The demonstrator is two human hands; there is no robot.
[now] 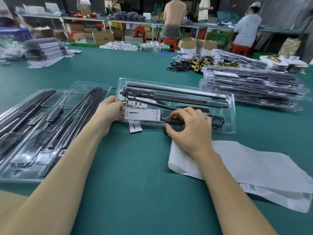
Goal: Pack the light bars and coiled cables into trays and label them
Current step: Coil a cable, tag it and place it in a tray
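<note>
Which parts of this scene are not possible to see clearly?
- Head view: small black plastic controller, partly covered by right hand.
- White paper label: smaller print too small; left hand covers its end.
- Stacked clear packed trays: blurred.
- White label sheet: cut by right edge.

Open green surface (135, 167) is lying between the forearms. Filled trays (42, 124) are crowding the left side, white paper sheets (245, 167) are blocking the right, and a tray stack (254, 85) is walling off the far right.
</note>
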